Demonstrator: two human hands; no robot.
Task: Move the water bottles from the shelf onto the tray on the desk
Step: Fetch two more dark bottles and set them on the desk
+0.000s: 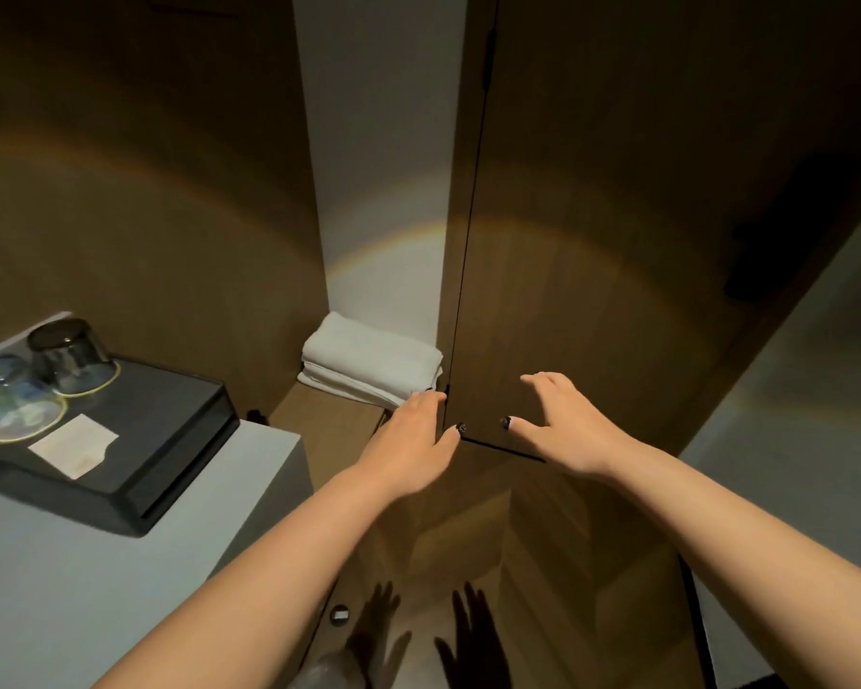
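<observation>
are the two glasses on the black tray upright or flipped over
Flipped over. Both glasses stand on the black tray with wide rims down and closed bases on top.

A black tray (170, 440) on a pale grey desk (120, 564), white folded towels (369, 365), brown wood-grain door (592, 290).
</observation>
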